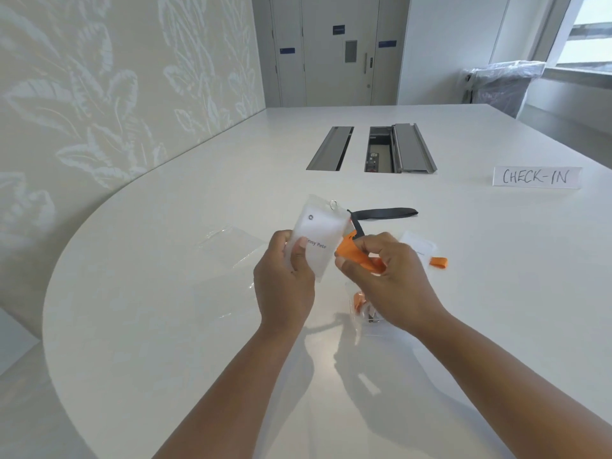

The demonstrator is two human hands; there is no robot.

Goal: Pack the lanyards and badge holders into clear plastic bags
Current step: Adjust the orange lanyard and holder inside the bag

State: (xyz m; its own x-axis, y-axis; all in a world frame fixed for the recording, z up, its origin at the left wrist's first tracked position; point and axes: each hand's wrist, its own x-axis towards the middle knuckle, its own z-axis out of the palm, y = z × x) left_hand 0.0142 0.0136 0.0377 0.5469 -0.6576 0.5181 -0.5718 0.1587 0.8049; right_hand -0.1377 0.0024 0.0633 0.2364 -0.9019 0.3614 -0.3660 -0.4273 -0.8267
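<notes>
— Hands first: what is each one doing?
— Raised over the table (pixel 165 293), the left hand (pixel 284 276) grips a badge holder (pixel 319 236), with the thumb pressed on its front and the fingers curled behind. The right hand (pixel 387 283) pinches an orange lanyard (pixel 359 256) between thumb and fingertips, just beside the holder's lower right edge.
— Is the holder upright?
— Tilted, with the top leaning away to the right. A white card sits inside with printed lettering (the thumb covers part of it), and a small metal ring (pixel 333 203) shows at the top edge.
— And the bags?
— One clear plastic bag (pixel 231 250) lies flat on the table, left of the left hand and apart from it. A second clear bag (pixel 367 313) lies under the right hand. Something orange and a bit of metal show through it, mostly hidden by the hand.
— Anything else of the lot?
— A black lanyard (pixel 384 213) lies behind the hands, one end bending down toward the orange one. Whether the two are joined I cannot tell. Right of the right hand a second badge holder (pixel 417 248) rests flat, with an orange strap end (pixel 438 261) poking out beside it.
— Further back?
— A folded CHECK-IN sign (pixel 536 177) stands at the right. Two cable hatches (pixel 331 149) are set side by side in the middle of the table, the right one with its lid open.
</notes>
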